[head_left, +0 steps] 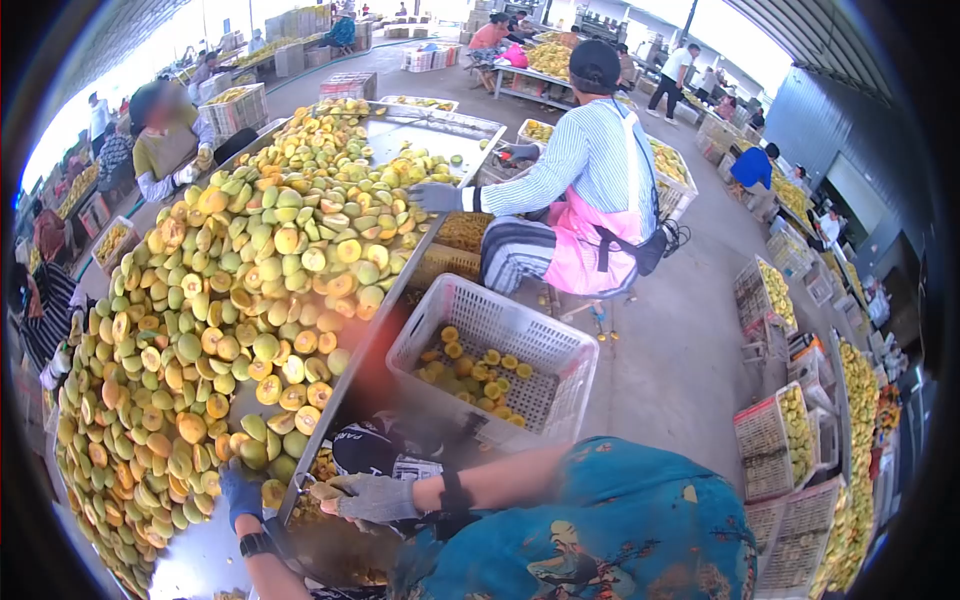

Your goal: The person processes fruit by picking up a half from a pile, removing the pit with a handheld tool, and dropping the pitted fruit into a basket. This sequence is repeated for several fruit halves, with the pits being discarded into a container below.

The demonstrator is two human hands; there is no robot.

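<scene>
A big pile of halved yellow-green fruit, which looks like peaches, covers the metal table. My left hand, in a blue glove, reaches over the table's near edge and touches the pile, its fingers stretched toward the fruit. One fruit half lies right beside it. My right hand, in a grey glove, is in front of my body by the table rim. Its fingers are curled closed; what they hold, if anything, I cannot make out.
A white plastic crate with some fruit halves stands right of the table. Beyond it a co-worker in a striped shirt sits with a gloved hand at the pile. Another person sits across the table. More crates line the right side.
</scene>
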